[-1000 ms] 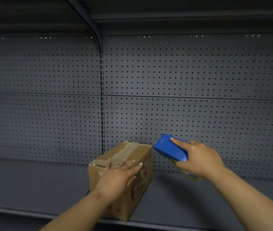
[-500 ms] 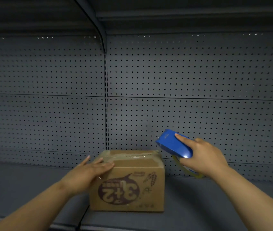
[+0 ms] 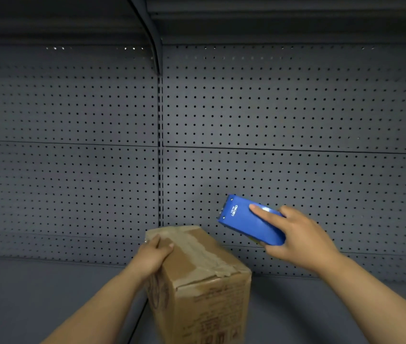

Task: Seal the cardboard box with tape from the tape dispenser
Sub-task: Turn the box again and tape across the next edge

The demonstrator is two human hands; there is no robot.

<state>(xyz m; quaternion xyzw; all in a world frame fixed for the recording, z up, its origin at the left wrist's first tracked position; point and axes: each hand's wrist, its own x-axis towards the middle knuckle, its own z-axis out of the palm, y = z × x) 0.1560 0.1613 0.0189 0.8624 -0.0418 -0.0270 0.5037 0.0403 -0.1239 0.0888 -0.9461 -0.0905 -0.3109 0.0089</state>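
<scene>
Cardboard box [image 3: 197,276] sits on the shelf [image 3: 48,294], my left hand [image 3: 153,256] gripping its far top corner. Right hand [image 3: 301,242] is wrapped round the blue tape dispenser [image 3: 249,222], held above the box, not touching. Lining up; next I'd press it onto the seam.

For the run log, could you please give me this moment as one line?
left hand: grips cardboard box top edge | right hand: holds blue tape dispenser above box, apart | box: on shelf
</scene>
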